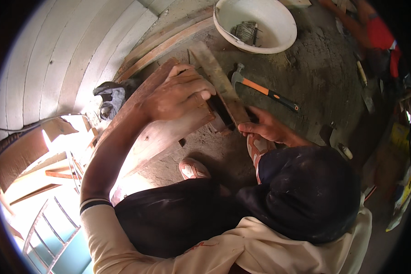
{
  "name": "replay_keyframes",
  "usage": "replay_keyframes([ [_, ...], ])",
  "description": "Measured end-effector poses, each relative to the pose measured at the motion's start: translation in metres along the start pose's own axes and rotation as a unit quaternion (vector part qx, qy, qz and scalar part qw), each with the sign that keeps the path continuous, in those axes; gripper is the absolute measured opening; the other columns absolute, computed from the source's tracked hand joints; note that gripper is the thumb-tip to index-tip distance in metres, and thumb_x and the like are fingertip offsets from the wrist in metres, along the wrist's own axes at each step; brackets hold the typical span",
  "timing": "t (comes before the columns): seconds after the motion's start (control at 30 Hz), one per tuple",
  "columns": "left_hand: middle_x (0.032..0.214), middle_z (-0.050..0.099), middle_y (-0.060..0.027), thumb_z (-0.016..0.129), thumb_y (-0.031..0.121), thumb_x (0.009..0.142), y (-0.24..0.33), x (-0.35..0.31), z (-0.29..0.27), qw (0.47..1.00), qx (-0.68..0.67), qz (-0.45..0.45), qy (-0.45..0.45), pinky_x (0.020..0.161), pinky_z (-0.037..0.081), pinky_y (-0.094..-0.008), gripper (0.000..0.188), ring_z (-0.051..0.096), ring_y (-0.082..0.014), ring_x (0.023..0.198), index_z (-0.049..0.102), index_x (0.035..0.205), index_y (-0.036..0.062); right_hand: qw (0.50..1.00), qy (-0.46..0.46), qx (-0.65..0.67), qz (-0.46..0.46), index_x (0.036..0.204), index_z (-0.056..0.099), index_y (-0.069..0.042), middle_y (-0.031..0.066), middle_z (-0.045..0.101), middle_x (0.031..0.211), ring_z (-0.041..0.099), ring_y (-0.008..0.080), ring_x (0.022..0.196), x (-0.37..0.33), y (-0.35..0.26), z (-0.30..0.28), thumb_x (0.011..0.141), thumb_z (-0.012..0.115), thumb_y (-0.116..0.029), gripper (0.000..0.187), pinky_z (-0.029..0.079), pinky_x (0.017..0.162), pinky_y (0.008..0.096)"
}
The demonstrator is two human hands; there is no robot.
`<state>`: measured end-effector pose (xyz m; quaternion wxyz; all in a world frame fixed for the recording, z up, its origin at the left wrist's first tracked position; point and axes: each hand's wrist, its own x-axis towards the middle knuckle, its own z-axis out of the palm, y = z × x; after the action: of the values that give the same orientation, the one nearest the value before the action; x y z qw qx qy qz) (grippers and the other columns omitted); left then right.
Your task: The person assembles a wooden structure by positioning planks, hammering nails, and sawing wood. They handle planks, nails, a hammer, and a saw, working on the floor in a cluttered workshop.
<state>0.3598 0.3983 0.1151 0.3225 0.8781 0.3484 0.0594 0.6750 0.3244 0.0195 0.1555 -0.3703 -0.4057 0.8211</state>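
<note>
My left hand is closed over the end of a wide wooden plank, its fingers bent over the top edge. The plank slants down toward the lower left, partly behind my left forearm. In my right hand is the near end of a long, flat brown strip, pinched by the thumb with the other fingers partly hidden behind it. The strip slants across the plank's end, its far tip toward the basin. A dark reddish-brown piece shows between strip and plank; how they join is unclear.
A claw hammer with an orange and black handle lies on the dirt floor. Beyond it, a white basin holds several nails. A dark plastic bag sits by the board wall. Another person's arm shows at upper right.
</note>
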Motion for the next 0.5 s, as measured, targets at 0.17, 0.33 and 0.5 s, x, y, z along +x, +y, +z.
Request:
replay_keyframes([
  [0.17, 0.118, 0.068, -0.0118, 0.044, 0.043, 0.115, 0.009, -0.007, -0.022, 0.998, 0.015, -0.035, 0.055, 0.118, 0.035, -0.0465, 0.046, 0.053, -0.0311, 0.126, 0.072, 0.128, 0.0095, 0.998, -0.056, -0.010, -0.029, 0.147, 0.051, 0.005, 0.0064, 0.071, 0.107, 0.066, 0.0123, 0.088, 0.008, -0.005, 0.017, 0.098, 0.082, -0.026, 0.066, 0.055, 0.080, 0.0302],
  [0.33, 0.122, 0.068, -0.0128, 0.040, 0.046, 0.116, 0.013, -0.008, -0.031, 0.995, 0.059, -0.066, 0.034, 0.119, 0.035, -0.0477, 0.049, 0.052, -0.0320, 0.128, 0.072, 0.128, 0.0101, 0.996, -0.080, -0.025, -0.023, 0.149, 0.047, 0.008, 0.0084, 0.071, 0.102, 0.068, 0.0139, 0.085, 0.021, -0.009, 0.031, 0.094, 0.086, -0.031, 0.078, 0.057, 0.076, 0.0313],
  [0.5, 0.126, 0.068, -0.0136, 0.040, 0.045, 0.116, 0.017, -0.006, -0.022, 0.996, 0.004, -0.066, 0.058, 0.120, 0.035, -0.0481, 0.048, 0.053, -0.0340, 0.131, 0.071, 0.129, 0.0104, 0.994, -0.064, -0.090, -0.006, 0.148, 0.046, 0.010, 0.0089, 0.070, 0.099, 0.068, 0.0140, 0.080, 0.025, -0.008, 0.040, 0.089, 0.091, -0.035, 0.086, 0.057, 0.073, 0.0305],
])
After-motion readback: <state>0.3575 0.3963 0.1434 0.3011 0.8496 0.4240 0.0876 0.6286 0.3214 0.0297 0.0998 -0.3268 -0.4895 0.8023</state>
